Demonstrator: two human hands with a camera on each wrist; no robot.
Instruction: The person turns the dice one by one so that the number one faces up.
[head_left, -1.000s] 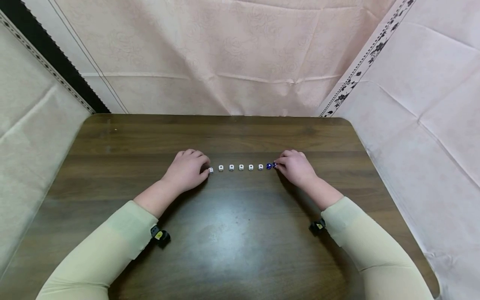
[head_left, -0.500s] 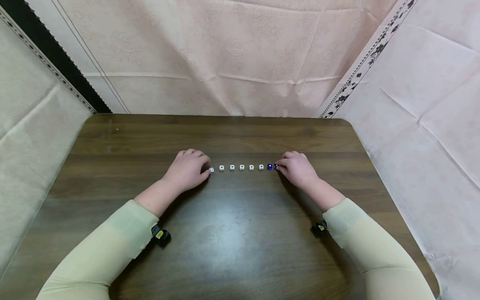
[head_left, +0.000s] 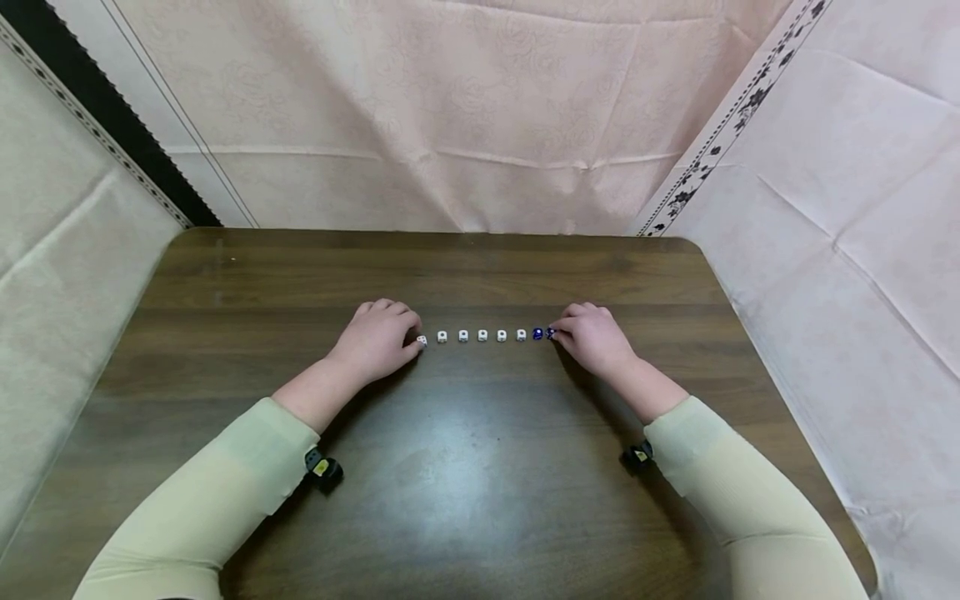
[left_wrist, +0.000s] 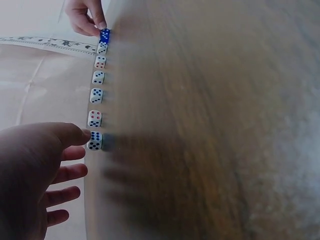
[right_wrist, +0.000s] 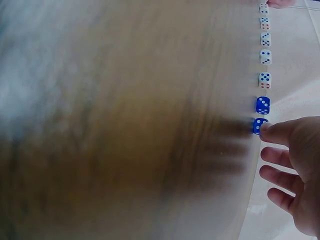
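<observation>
A row of dice crosses the table. Several are white, such as the white die (head_left: 482, 335) mid-row, and two at the right end are blue. My left hand (head_left: 378, 340) is at the left end, its thumb tip touching the last white die (left_wrist: 95, 141); the four fingers are loosely spread, apart from the die. At the other end my right hand (head_left: 594, 337) pinches the outermost blue die (right_wrist: 258, 125), whose side is partly covered by the thumb. The other blue die (right_wrist: 263, 105) sits just inward, beside the nearest white die (right_wrist: 265, 80).
The row stands on a brown wood-grain table (head_left: 465, 467) with rounded far corners. Pale cloth (head_left: 465, 117) hangs behind its far edge, with more white cloth at both sides. Black wrist cameras (head_left: 324, 470) sit at the sleeve cuffs.
</observation>
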